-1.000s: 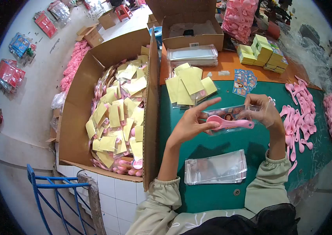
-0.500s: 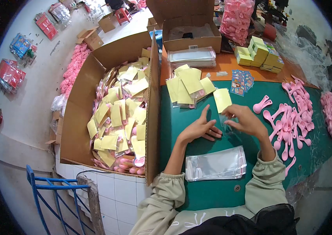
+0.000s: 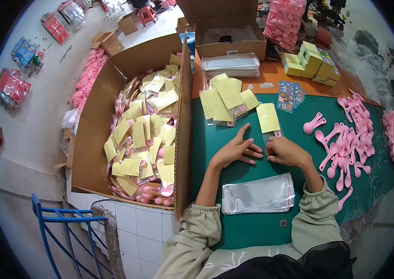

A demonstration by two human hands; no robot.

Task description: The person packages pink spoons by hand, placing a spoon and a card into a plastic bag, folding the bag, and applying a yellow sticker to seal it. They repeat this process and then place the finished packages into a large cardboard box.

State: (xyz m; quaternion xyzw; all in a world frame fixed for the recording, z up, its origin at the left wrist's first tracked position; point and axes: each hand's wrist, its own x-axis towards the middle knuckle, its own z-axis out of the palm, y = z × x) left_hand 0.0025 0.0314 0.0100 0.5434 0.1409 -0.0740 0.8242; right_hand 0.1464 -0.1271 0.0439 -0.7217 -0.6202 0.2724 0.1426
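Note:
My right hand (image 3: pixel 287 151) has its fingers curled closed on the lower end of a clear plastic bag (image 3: pixel 270 135). Inside that bag a yellow card (image 3: pixel 268 118) shows, with a bit of pink spoon handle by its lower edge. My left hand (image 3: pixel 235 151) rests on the green mat (image 3: pixel 215 174) just left of the bag, fingers spread and holding nothing. Closer to my body lies a stack of clear bags (image 3: pixel 257 194). To the right are loose pink measuring spoons (image 3: pixel 345 146). Several packed bags with yellow cards (image 3: pixel 227 95) overlap beyond my left hand.
A large cardboard box (image 3: pixel 184 139) full of packed bags stands at left. Along the back are more clear bags (image 3: pixel 231 63), stacks of yellow cards (image 3: pixel 308 58), blue printed cards (image 3: pixel 290 95) and an open carton (image 3: pixel 231 48). A blue metal frame (image 3: pixel 62 211) stands lower left.
My right hand has moved down over the bag's lower end, and its fingers have curled in. My left hand stays in nearly the same place.

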